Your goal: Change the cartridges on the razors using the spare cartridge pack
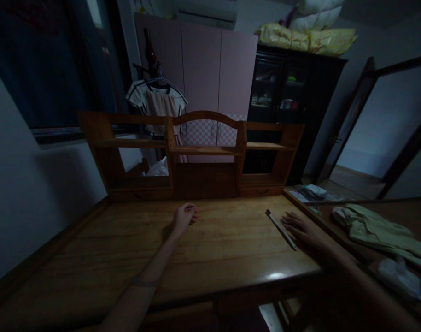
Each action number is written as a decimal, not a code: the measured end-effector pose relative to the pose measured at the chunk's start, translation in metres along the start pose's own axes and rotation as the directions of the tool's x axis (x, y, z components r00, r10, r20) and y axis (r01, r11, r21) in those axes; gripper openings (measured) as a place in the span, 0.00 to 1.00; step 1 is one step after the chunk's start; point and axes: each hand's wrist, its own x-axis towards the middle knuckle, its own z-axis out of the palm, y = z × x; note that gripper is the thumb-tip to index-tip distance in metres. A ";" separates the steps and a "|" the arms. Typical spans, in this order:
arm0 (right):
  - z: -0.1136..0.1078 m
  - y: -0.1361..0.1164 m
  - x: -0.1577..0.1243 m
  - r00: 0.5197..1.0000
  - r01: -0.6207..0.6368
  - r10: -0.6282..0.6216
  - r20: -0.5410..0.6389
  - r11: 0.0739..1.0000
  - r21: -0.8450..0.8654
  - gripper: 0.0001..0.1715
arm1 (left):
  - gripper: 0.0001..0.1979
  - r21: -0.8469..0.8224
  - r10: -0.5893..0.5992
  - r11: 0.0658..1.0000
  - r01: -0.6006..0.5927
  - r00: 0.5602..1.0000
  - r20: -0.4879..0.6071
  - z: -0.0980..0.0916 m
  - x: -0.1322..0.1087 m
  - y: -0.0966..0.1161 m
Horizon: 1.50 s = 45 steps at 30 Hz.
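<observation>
My left hand is over the middle of the wooden desk, its fingers curled in towards the thumb. Whether anything small is inside that curl is hidden in the dim light. On the right part of the desktop lies a slim white stick with a dark end, slanting down to the right. My right hand is just to the right of this stick, palm down, fingers stretched out and holding nothing. I cannot tell whether its fingertips touch the stick.
A wooden shelf unit stands along the desk's back edge. Beyond the desk's right edge lie pale green cloth and a clear plastic bag. A wall borders the left. Behind are a pink wardrobe and a dark cabinet.
</observation>
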 end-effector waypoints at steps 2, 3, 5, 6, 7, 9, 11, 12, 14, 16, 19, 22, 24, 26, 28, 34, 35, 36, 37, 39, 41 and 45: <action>0.000 -0.010 -0.001 1.000 0.010 -0.011 0.011 0.999 0.053 0.31 | 0.17 -0.003 0.006 1.000 -0.006 1.000 0.006 0.000 -0.001 0.001; 0.000 -0.016 -0.002 1.000 0.010 -0.012 0.017 0.997 0.079 0.30 | 0.17 -0.005 0.010 1.000 -0.010 1.000 0.007 0.001 -0.001 0.002; 0.000 -0.029 -0.005 1.000 -0.007 0.003 0.031 0.992 0.122 0.30 | 0.16 -0.010 0.019 1.000 -0.019 1.000 0.008 0.001 -0.002 0.004; 0.001 -0.035 -0.007 0.999 -0.011 0.005 0.047 0.991 0.137 0.29 | 0.16 -0.012 0.023 1.000 -0.023 1.000 0.010 0.002 -0.003 0.005; 0.003 -0.040 -0.008 0.999 -0.010 0.002 0.050 0.989 0.148 0.29 | 0.16 -0.014 0.027 1.000 -0.026 1.000 0.011 0.002 -0.004 0.006; 0.009 -0.050 -0.010 0.998 0.017 -0.026 0.051 0.986 0.166 0.29 | 0.17 -0.017 0.031 0.999 -0.030 0.999 0.014 0.002 -0.005 0.007; 0.017 -0.062 -0.010 0.997 0.058 -0.066 0.036 0.980 0.189 0.28 | 0.17 -0.019 0.035 0.999 -0.035 0.999 0.016 0.002 -0.005 0.007; 0.021 -0.070 -0.009 0.995 0.082 -0.091 0.037 0.976 0.203 0.28 | 0.17 -0.019 0.039 0.999 -0.039 0.999 0.017 0.002 -0.006 0.007; 0.030 -0.088 -0.005 0.988 0.130 -0.145 0.044 0.963 0.234 0.26 | 0.16 -0.015 0.048 0.999 -0.048 0.999 0.013 0.002 -0.006 0.007; 0.039 -0.110 0.000 0.980 0.172 -0.193 0.052 0.948 0.269 0.25 | 0.16 -0.005 0.051 0.999 -0.051 0.999 0.003 0.002 -0.005 0.006; 0.056 -0.146 0.010 0.958 0.254 -0.283 0.047 0.913 0.320 0.23 | 0.16 0.010 0.058 0.998 -0.058 0.998 -0.009 0.002 -0.004 0.004; 0.074 -0.182 0.020 0.932 0.335 -0.363 0.014 0.874 0.352 0.20 | 0.17 0.022 0.074 0.997 -0.074 0.997 -0.003 0.002 -0.003 0.004; 0.088 -0.205 0.028 0.917 0.373 -0.399 0.000 0.857 0.357 0.20 | 0.17 0.028 0.083 0.996 -0.083 0.997 0.009 0.003 -0.004 0.005; 0.103 -0.225 0.038 0.918 0.375 -0.396 -0.010 0.860 0.347 0.22 | 0.18 0.035 0.087 0.995 -0.088 0.996 0.032 0.004 -0.008 0.008; 0.118 -0.242 0.047 0.929 0.358 -0.367 -0.035 0.874 0.328 0.23 | 0.19 0.057 0.101 0.993 -0.108 0.989 0.105 0.007 -0.014 0.013; 0.131 -0.262 0.057 0.940 0.340 -0.317 -0.123 0.877 0.339 0.19 | 0.19 0.213 0.247 0.918 -0.334 0.903 0.351 0.018 -0.035 0.026; 0.129 -0.261 0.054 0.939 0.343 -0.311 -0.150 0.884 0.318 0.20 | 0.18 0.249 0.269 0.894 -0.372 0.892 0.364 0.019 -0.037 0.028; 0.125 -0.260 0.051 0.937 0.341 -0.300 -0.179 0.895 0.288 0.20 | 0.17 0.281 0.284 0.872 -0.401 0.881 0.378 0.020 -0.038 0.029; 0.121 -0.259 0.047 0.937 0.330 -0.284 -0.204 0.910 0.251 0.21 | 0.16 0.310 0.291 0.852 -0.423 0.873 0.392 0.021 -0.040 0.031; 0.115 -0.255 0.039 0.942 0.286 -0.244 -0.229 0.943 0.172 0.22 | 0.15 0.350 0.308 0.812 -0.468 0.852 0.424 0.023 -0.042 0.033; 0.112 -0.252 0.033 0.955 0.237 -0.210 -0.210 0.965 0.113 0.20 | 0.13 0.376 0.333 0.764 -0.525 0.819 0.467 0.024 -0.045 0.037; 0.117 -0.245 0.031 0.986 0.137 -0.127 -0.111 0.986 0.092 0.17 | 0.12 0.386 0.374 0.688 -0.615 0.756 0.537 0.026 -0.051 0.041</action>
